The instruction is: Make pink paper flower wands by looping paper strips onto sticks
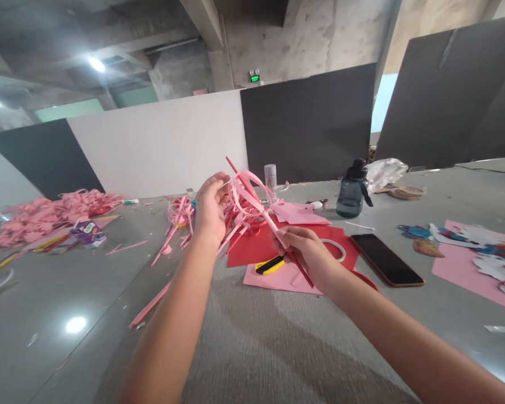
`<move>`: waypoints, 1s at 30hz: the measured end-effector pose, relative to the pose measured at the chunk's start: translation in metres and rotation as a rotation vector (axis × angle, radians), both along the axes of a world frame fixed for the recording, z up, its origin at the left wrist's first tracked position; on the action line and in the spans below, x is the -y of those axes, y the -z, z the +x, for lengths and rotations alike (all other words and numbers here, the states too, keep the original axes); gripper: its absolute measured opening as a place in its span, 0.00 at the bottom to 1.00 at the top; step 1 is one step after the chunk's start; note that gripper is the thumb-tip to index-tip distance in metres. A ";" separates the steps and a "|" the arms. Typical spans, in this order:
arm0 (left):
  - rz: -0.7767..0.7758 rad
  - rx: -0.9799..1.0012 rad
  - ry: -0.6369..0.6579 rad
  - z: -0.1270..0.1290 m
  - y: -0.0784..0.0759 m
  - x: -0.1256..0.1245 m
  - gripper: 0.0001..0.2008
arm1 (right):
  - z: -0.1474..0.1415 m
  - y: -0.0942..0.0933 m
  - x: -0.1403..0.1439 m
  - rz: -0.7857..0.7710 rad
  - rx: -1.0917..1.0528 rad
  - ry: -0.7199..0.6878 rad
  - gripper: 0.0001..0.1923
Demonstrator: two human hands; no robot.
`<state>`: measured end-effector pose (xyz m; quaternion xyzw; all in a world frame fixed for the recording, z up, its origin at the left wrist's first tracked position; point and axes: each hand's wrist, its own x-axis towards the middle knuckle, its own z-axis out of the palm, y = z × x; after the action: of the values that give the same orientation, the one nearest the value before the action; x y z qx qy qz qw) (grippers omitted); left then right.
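Observation:
My right hand [309, 249] is closed around a red stick [299, 269] that tilts up to the left. Pink paper strips [252, 193] bend into loops about the stick's upper part, and its red tip sticks out above them. My left hand [211, 206] is at the left side of these loops, its fingers curled in on the edge of a strip. Just behind, more pink looped strips on sticks [180, 212] lie on the grey floor. Below my right hand are a red sheet [246, 249], a pink sheet [261, 281] and a yellow and black utility knife [270, 265].
A white tape roll [339, 249] and a phone [387, 260] lie to the right. Farther back stands a dark water bottle [350, 193]. A pile of pink paper pieces [63, 216] and a purple packet [88, 233] are at left. Black and white panels [307, 132] stand behind.

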<state>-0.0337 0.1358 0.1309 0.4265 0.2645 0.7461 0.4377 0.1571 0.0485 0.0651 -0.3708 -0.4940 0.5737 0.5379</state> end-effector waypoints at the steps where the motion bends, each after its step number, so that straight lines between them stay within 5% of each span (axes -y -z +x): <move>1: -0.013 -0.019 -0.003 -0.001 0.001 -0.002 0.12 | 0.000 0.001 0.000 -0.016 -0.015 -0.003 0.14; 15: 0.062 -0.191 -0.015 0.000 0.005 -0.004 0.08 | -0.004 -0.001 0.002 -0.035 -0.053 -0.044 0.14; 21: 0.049 -0.085 0.007 -0.001 0.004 -0.003 0.06 | -0.004 -0.003 0.003 -0.028 -0.052 -0.043 0.14; 30: 0.206 -0.156 -0.114 0.000 0.016 -0.018 0.10 | -0.006 -0.005 0.008 0.016 -0.008 -0.027 0.17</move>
<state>-0.0341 0.1534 0.1145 0.5104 0.2433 0.7574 0.3266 0.1513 0.0410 0.0699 -0.3577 -0.5014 0.5784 0.5349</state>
